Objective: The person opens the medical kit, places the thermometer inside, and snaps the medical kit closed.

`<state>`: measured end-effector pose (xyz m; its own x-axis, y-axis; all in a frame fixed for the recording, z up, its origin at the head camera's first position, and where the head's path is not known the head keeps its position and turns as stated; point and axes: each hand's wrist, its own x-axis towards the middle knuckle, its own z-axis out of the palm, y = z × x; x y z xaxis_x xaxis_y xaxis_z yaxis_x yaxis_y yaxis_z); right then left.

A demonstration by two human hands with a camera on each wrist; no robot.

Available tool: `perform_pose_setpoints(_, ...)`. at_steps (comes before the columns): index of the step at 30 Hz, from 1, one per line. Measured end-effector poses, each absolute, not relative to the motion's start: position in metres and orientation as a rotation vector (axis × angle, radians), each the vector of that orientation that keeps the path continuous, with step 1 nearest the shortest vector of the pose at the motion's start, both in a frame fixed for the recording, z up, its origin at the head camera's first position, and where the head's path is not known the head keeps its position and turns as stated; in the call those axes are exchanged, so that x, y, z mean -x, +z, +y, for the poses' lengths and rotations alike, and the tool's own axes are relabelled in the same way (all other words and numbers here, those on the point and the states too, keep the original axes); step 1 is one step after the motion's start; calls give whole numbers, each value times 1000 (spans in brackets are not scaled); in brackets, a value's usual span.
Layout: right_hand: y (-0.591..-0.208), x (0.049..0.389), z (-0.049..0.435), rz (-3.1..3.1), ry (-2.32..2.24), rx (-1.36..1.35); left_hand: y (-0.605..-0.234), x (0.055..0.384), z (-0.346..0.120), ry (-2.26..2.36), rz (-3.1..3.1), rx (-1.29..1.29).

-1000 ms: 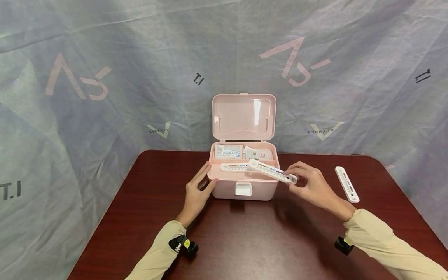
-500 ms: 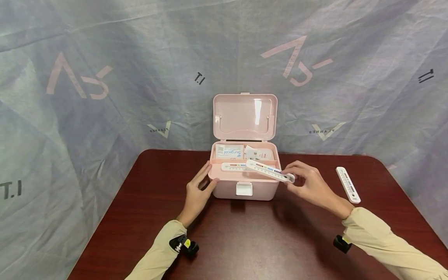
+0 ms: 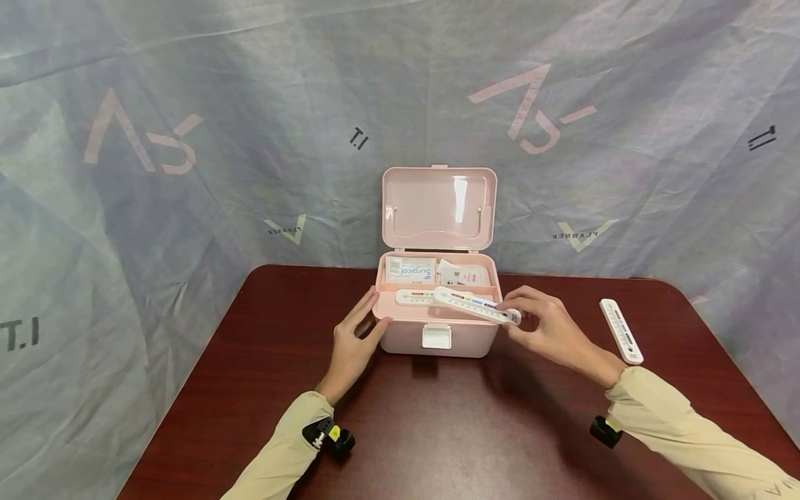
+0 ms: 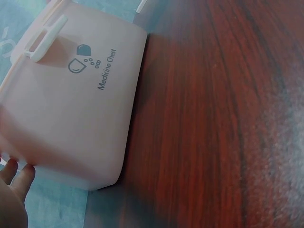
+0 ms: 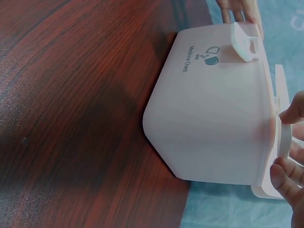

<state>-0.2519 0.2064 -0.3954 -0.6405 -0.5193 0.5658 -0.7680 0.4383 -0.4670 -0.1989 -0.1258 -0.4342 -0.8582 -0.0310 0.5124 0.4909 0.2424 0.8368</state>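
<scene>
The pink medicine chest (image 3: pixel 400 337) stands with its lid up on the table, and its front print and white latch show in both wrist views. My left hand (image 3: pixel 351 351) touches the chest's left side, fingers fairly straight, thumb at the front corner. My right hand (image 3: pixel 550 328) pinches the right end of a white strip thermometer (image 3: pixel 465 303), which slants over the front compartment. Beneath its left end, another white thermometer (image 3: pixel 412 297) lies in that compartment, partly covered. In the right wrist view, the held thermometer (image 5: pixel 285 140) is seen edge-on at the chest's rim.
A third white thermometer (image 3: pixel 621 330) lies on the dark red table (image 3: pixel 425 430) at the right. Behind a divider in the chest sit a packet marked Surgical (image 3: pixel 410 269) and a white package (image 3: pixel 462 273). A grey printed cloth (image 3: pixel 312 104) hangs behind the table.
My right hand has moved a little to the left with the thermometer, carrying it further over the front compartment. The left hand stays at the chest's side.
</scene>
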Motion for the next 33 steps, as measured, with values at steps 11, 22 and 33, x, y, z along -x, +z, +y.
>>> perform_pose_setpoints(11,-396,257,202,-2371,1031,-1135,-435,198,-127,-1646,-2105,413)
perform_pose_setpoints(22,-396,260,199,-2391,1033,-1137,-442,202,-129,-1662,-2087,430)
perform_pose_setpoints(33,-395,261,195,-2400,1022,-1150,-438,200,-128,-1647,-2083,435)
